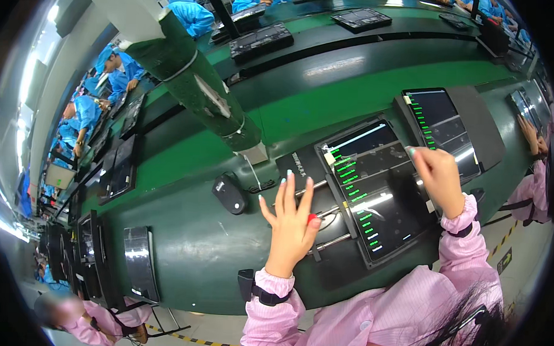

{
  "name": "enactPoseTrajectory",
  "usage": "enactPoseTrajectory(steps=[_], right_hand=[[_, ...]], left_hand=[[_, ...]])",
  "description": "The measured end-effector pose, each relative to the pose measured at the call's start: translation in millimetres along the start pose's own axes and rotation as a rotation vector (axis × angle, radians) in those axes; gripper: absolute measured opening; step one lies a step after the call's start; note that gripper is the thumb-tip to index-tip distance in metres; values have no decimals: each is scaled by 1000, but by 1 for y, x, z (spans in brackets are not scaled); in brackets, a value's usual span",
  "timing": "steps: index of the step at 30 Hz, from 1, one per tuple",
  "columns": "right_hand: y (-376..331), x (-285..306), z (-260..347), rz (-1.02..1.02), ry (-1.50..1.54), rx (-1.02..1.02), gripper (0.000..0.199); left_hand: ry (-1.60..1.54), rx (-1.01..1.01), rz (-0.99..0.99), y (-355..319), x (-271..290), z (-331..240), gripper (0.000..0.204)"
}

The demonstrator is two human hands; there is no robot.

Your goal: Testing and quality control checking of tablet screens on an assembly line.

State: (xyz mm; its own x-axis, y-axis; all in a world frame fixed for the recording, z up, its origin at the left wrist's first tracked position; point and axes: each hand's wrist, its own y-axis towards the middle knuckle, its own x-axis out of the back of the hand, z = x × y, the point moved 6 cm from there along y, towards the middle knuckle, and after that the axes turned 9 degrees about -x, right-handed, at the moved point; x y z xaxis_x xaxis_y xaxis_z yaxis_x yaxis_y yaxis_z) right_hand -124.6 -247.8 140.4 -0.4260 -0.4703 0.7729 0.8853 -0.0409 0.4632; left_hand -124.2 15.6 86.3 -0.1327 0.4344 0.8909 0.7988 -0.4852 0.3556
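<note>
My left hand (pixel 289 231) hovers above the metal rods (pixel 334 242) of a fixture, its fingers spread and holding nothing. A small red part (pixel 312 217) shows beside its thumb. The rods run to a large dark tablet (pixel 379 207), whose lit screen lists green lines down its left side. Over the tablet's upper right edge is my right hand (pixel 440 179), one finger stretched out leftward and the others curled under. Nothing shows in it; whether the fingertip touches a screen I cannot tell. Behind it, a second lit tablet (pixel 440 124) rests on a dark grey stand (pixel 480 122).
A black computer mouse (pixel 229 194) lies left of the fixture. Beyond it a green pillar (pixel 200 88) rises from the green bench (pixel 189 249). A dark panel (pixel 141 263) lies further left. People in blue work across the bench; a person in pink (pixel 526 188) sits at right.
</note>
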Motion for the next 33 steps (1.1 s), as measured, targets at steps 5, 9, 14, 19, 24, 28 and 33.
enactPoseTrajectory(steps=[5,9,14,19,24,28,33], right_hand=[[0,7,-40,-86,66,-361,18],[-4,1,-56,-83,50,-374,18],[-11,-8,-62,-33,144,-344,20],[-20,-12,-58,-46,61,-269,15],[-28,-23,-56,-12,17,-225,18],[-32,-25,-53,33,-45,-214,20],[-37,-25,-54,31,-94,-205,22]], left_hand=[[224,370,-447,-27,38,71,48],[149,619,-586,-44,43,110,51],[11,567,-484,-31,29,113,58],[134,617,-431,-45,14,134,55],[136,609,-344,-34,15,125,58],[118,628,-357,-39,13,130,63],[348,504,-432,-26,27,97,59]])
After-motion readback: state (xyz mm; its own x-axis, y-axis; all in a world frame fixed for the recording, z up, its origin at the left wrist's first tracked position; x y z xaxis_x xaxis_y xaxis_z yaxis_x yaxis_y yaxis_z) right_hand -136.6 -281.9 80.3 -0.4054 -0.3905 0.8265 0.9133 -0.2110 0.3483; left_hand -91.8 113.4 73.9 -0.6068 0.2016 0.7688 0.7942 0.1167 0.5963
